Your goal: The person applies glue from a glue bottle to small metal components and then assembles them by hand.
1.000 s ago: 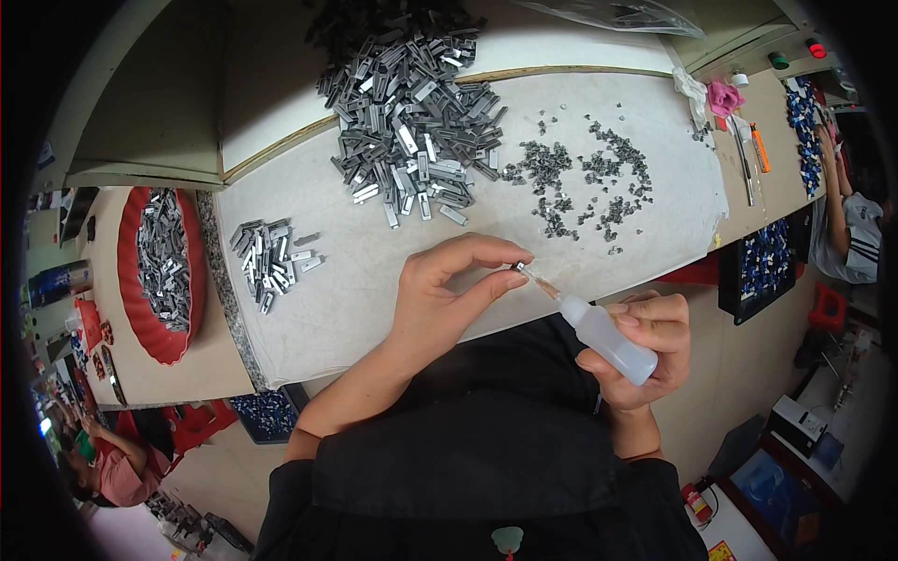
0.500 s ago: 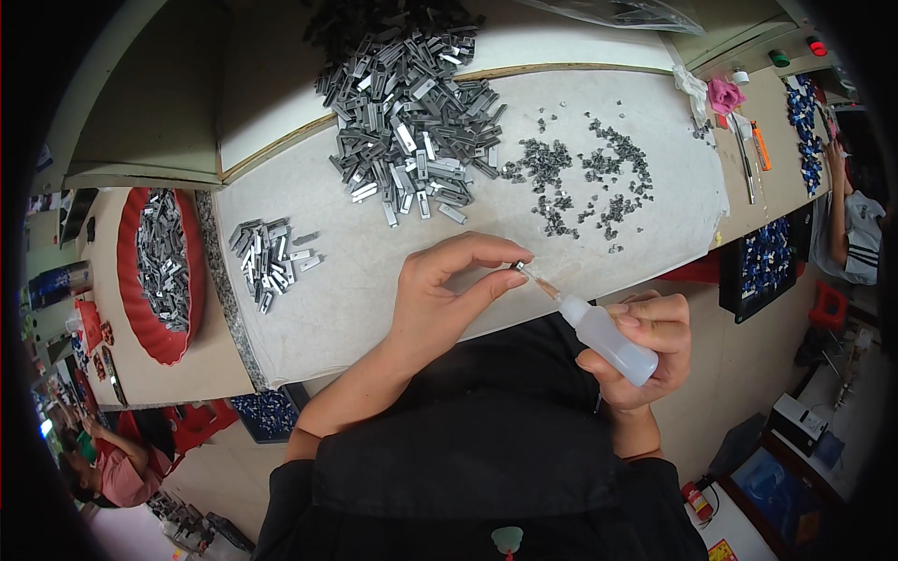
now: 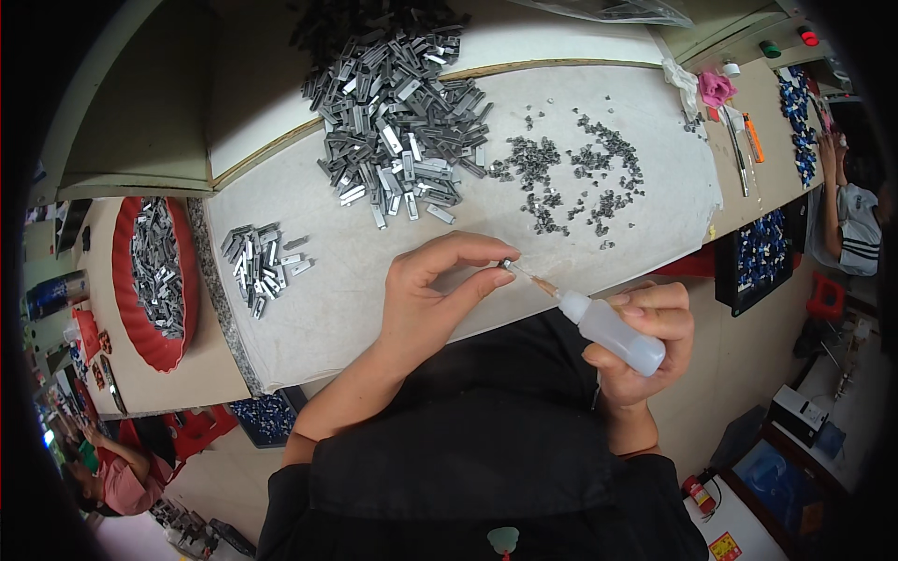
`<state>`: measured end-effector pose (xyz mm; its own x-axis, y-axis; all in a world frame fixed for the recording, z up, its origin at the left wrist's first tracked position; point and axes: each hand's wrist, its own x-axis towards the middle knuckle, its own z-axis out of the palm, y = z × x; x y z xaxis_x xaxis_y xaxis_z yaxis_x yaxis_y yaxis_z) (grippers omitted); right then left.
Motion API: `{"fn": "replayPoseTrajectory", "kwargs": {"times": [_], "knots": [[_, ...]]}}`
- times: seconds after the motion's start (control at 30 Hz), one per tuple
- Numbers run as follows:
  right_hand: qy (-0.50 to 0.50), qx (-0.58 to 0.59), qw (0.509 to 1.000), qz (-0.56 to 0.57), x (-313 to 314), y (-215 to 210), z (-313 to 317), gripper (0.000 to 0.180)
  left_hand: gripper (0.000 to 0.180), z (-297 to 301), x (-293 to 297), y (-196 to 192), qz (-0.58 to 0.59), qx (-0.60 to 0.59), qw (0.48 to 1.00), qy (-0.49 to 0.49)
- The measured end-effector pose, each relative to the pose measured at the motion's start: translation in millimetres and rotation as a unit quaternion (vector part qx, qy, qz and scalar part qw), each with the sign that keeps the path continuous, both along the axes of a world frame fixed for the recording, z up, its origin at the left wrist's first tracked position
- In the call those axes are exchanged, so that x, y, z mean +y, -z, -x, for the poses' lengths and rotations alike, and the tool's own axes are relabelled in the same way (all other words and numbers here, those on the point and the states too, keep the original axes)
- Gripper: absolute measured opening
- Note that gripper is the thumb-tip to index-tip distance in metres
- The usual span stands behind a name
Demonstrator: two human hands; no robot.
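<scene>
Metal clips lie near the left edge of the table, with a heap at its back edge. Near the front edge, the left hand pinches a part; bits lie rightward, and off that edge the right hand grips a bottle, needle toward the part.

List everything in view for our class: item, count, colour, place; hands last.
bottle: one, whitish, front centre-right
tiny part: one, dark, by bottle tip
sheet: one, white, centre
long metal pieces: many, grey, back and left heaps
small metal bits: many, grey, sheet's right half
bowl: one, red, far left
trays: two, dark, either side
extinguisher: one, red, lower right
people: at least two, pink and pale shirts, edges
left hand: one, bare, pinching tiny part
right hand: one, bare, holding bottle
</scene>
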<state>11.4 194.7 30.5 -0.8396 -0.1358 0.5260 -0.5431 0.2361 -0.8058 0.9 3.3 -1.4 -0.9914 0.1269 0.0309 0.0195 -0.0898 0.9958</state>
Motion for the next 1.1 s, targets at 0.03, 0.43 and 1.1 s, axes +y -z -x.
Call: {"fn": "replayPoseTrajectory", "kwargs": {"times": [0.03, 0.43, 1.1], "knots": [[0.003, -0.016, 0.999, 0.043, 1, 0, 0, 0.043, 0.017, 0, 0, -1, 0.004, 0.005, 1.0, -0.005], [0.031, -0.251, 0.964, 0.085, 41, 16, 62, 0.035, 0.016, -1, 0, 1, 0.0, 0.01, 0.997, -0.071], [0.045, -0.13, 0.936, -0.325, -6, 17, 121, 0.015, 0.014, -1, 0, -4, 0.01, 0.021, 0.998, -0.056]]}}
